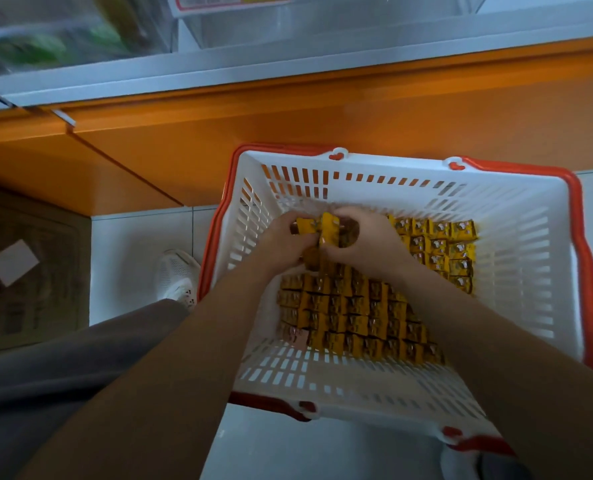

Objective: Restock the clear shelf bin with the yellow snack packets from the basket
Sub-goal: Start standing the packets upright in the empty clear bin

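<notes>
A white slotted basket point(516, 244) with an orange-red rim stands on the floor below me. Rows of yellow snack packets point(354, 317) cover its bottom. Both my hands are down inside it, close together at the far left. My left hand point(281, 244) and my right hand point(367, 242) are each closed around a small bunch of yellow packets point(317, 225) lifted a little above the rows. The clear shelf bin point(322, 22) sits on the shelf at the top of the view, blurred, with a label on its front.
An orange shelf base point(288, 119) runs behind the basket. A second clear bin holding green packs point(46, 43) is at top left. A brown cardboard box point(28, 271) stands left. My white shoe point(177, 275) and grey trouser leg are beside the basket.
</notes>
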